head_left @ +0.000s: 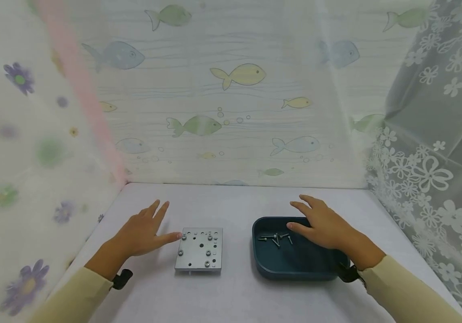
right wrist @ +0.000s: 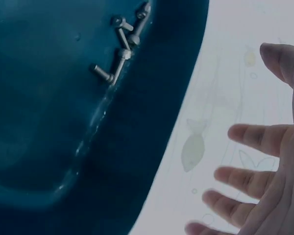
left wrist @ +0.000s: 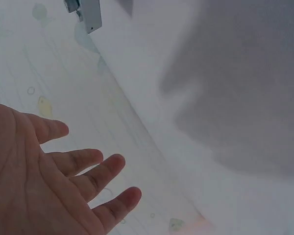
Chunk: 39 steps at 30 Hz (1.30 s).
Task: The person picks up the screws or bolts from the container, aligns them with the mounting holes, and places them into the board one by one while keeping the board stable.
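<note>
Head view: we see the left hand (head_left: 138, 235) and the right hand (head_left: 324, 224), both bare, their fingers spread and fairly straight, gripping nothing. The left thumb overlaps the far-left corner of a squarish silver metal plate (head_left: 196, 259) bearing round screw heads (head_left: 207, 264); we cannot tell whether it touches. The right hand hovers over a dark blue rectangular tray (head_left: 291, 274). Inside, near its far wall, loose silver metal screws (head_left: 269, 236) lie just left of the right thumb, nearer this hand than the left, long axes pointing various ways. Plate and tray sit apart on a white table (head_left: 237, 296).
</note>
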Available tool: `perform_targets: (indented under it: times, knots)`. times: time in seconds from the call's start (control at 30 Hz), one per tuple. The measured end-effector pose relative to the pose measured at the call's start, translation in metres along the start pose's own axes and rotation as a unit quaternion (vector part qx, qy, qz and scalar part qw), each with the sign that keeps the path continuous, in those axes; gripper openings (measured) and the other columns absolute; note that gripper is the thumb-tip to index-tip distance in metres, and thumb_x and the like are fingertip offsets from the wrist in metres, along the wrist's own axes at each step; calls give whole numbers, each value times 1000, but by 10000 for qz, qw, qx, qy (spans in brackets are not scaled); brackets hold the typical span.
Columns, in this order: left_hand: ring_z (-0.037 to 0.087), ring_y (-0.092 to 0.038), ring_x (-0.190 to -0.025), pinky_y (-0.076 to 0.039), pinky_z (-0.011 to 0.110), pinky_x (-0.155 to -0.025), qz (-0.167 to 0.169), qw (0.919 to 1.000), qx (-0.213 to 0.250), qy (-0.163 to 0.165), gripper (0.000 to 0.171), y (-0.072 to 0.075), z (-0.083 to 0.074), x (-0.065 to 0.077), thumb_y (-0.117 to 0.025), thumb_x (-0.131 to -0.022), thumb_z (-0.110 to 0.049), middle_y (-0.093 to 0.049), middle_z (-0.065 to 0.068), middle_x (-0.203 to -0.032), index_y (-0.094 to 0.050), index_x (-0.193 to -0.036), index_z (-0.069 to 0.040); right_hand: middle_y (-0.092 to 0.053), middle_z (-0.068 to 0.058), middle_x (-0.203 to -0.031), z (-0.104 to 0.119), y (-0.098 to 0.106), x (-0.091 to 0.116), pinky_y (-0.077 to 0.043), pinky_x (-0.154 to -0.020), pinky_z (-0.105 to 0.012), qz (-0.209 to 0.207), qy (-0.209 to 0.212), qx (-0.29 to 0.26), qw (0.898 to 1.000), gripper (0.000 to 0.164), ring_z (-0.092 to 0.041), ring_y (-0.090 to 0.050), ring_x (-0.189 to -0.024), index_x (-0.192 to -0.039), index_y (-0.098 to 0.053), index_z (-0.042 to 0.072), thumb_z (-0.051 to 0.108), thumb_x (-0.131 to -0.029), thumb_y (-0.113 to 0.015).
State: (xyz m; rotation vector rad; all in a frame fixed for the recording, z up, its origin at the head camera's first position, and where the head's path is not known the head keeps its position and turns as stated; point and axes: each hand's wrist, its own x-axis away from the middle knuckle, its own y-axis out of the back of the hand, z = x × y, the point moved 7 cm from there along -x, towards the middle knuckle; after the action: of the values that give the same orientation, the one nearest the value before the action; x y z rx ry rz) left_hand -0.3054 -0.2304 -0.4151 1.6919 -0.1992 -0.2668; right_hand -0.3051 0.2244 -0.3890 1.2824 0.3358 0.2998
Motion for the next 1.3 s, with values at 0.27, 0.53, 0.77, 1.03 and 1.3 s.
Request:
perform_targets:
  times: [0.27, 0.53, 0.77, 1.03, 1.3]
  knots:
    - [50, -38, -147, -36, 72, -113, 194, 9938, 1069, 229, 110, -19, 0, -2, -45, -89, -86, -32, 24, -165, -26, -164, -8, -54, -11, -143, 7, 0, -8, -48, -106, -61, -249, 370, -338, 9984, 56, -34, -50, -132, -139, -64, 17, 56, -99, -62]
    - [40, -50, -139, -45, 67, -108, 197, 9732, 2219, 571, 98, -35, 1, -7, -45, -96, -76, -36, 21, -162, -23, -165, -9, -65, 5, -108, 12, -5, -19, -57, -87, -41, -278, 785, -548, 9950, 36, -14, -62, -99, -126, -71, 15, 40, -100, -68]
    - [37, -56, -133, -51, 61, -104, 25, 9594, 2708, 783, 86, -45, 4, -7, -48, -100, -68, -54, 17, -150, -34, -160, -9, -67, 14, -93, 13, -17, -26, -55, -74, -27, -69, 879, -947, 9916, 31, -2, -61, -83, -123, -73, 13, 33, -99, -71]
    - [25, -68, -115, -63, 38, -83, 211, 9115, 3957, 1103, 74, -62, 6, -6, -69, -97, -48, -59, 11, -141, -44, -155, -10, -70, 15, -89, 13, -26, -30, -54, -69, -24, 149, 880, -1195, 9888, 30, -1, -61, -77, -122, -75, 15, 32, -97, -73]
    - [24, -66, -114, -65, 37, -81, 514, 8527, 5060, 1198, 62, -75, 3, -6, -75, -94, -31, -60, 13, -131, -53, -148, -7, -76, 13, -98, 12, -34, -35, -57, -73, -24, 380, 869, -1409, 9855, 29, -1, -66, -82, -119, -78, 16, 33, -96, -74]
